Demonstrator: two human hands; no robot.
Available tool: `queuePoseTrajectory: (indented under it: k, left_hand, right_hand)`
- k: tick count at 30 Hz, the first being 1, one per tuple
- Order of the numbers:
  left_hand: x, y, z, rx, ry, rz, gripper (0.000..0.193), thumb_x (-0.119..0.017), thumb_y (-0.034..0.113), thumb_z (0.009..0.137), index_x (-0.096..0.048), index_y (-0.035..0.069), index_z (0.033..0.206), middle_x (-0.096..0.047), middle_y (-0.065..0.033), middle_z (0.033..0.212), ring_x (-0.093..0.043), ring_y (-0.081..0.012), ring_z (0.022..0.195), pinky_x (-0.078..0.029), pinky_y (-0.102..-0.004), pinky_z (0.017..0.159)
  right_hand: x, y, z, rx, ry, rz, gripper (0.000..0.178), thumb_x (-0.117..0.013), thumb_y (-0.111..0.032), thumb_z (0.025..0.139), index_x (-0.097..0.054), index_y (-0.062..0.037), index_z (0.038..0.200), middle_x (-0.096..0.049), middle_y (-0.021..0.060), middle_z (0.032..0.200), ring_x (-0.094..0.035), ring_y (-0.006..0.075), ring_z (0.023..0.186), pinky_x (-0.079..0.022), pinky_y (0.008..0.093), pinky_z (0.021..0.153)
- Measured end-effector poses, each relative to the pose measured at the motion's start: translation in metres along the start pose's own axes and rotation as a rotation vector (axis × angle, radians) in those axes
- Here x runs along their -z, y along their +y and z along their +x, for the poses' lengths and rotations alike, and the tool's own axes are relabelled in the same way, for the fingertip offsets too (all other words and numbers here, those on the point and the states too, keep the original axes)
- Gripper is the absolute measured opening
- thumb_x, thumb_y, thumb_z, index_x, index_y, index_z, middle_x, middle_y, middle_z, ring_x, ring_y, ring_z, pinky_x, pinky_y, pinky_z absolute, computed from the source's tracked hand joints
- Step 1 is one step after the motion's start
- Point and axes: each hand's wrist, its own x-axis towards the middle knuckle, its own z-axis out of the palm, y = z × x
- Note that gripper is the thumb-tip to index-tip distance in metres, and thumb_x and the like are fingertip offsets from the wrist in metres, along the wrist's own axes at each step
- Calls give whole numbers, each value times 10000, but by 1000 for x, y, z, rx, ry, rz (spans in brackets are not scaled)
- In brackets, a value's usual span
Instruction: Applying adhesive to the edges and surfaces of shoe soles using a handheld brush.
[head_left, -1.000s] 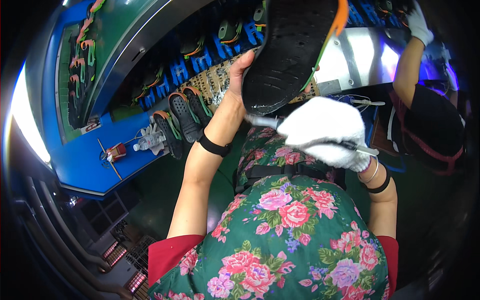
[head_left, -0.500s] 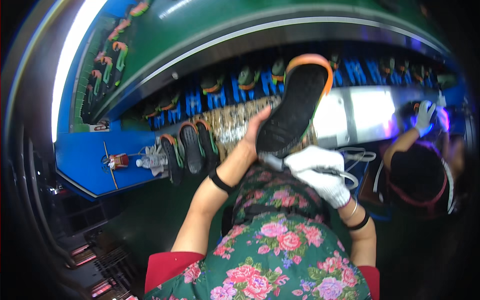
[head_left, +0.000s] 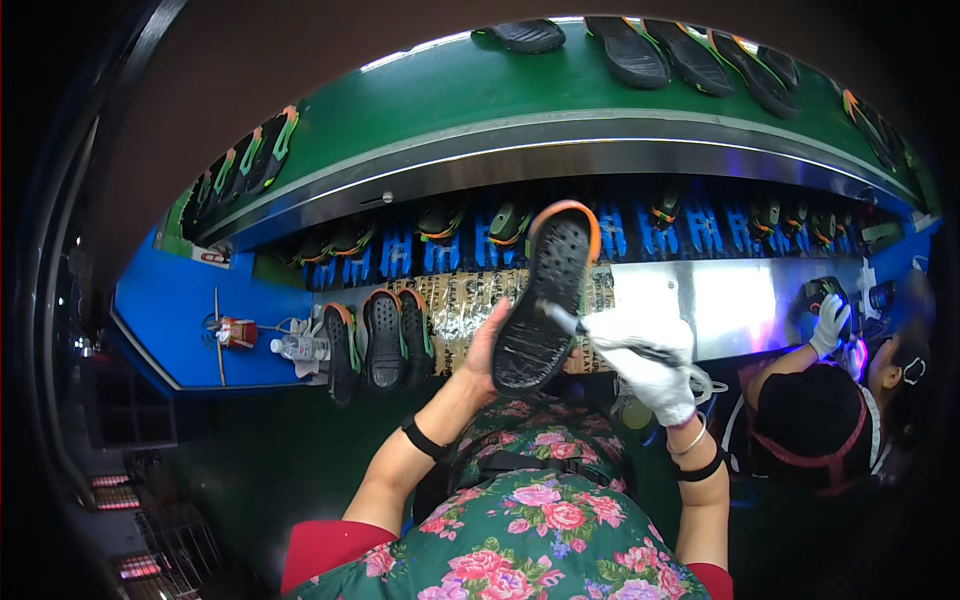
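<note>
My bare left hand (head_left: 486,345) grips a black shoe sole (head_left: 541,345) by its left edge and holds it upright before me. The sole has an orange rim at its far end and small holes across its far half; the near half looks glossy and streaked. In a white knit glove, my right hand (head_left: 648,355) is closed on a brush (head_left: 562,318). The brush tip meets the middle of the sole; its bristles are blurred. To the left of my left hand, several similar soles (head_left: 383,340) stand along the bench edge.
A plastic bottle (head_left: 300,347) and a small red-and-white box (head_left: 237,333) are on the blue table (head_left: 165,320) at left. Behind, shoe parts hang on blue holders (head_left: 441,258) under a green conveyor belt (head_left: 440,120) carrying more soles. A co-worker (head_left: 810,405) sits at right.
The brush has moved from the sole's near end to its middle. The sole is now lower and more upright in view. The whole view has shifted, showing more of the green belt.
</note>
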Motion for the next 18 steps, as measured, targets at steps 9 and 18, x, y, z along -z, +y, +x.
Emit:
queuePoseTrajectory:
  k: [9, 18]
  left_hand:
    - [-85, 170, -9, -356, -577, 449, 1185, -592, 825, 826, -193, 18, 1596, -330, -403, 1489, -616, -496, 1139, -629, -494, 886]
    - [-105, 244, 36, -923, 15, -3, 896, -404, 633, 1027, -82, 47, 1623, -175, -339, 1623, -331, -513, 1461, -404, -573, 1166]
  right_hand:
    - [-1, 38, -25, -338, 436, 785, 200, -686, 119, 804, -722, 60, 992, -742, 234, 1046, -729, 265, 900, -596, 322, 780]
    - [-37, 83, -39, -422, 314, 615, 201, -719, 105, 817, -755, 50, 1007, -765, 182, 1046, -735, 255, 962, -593, 333, 864]
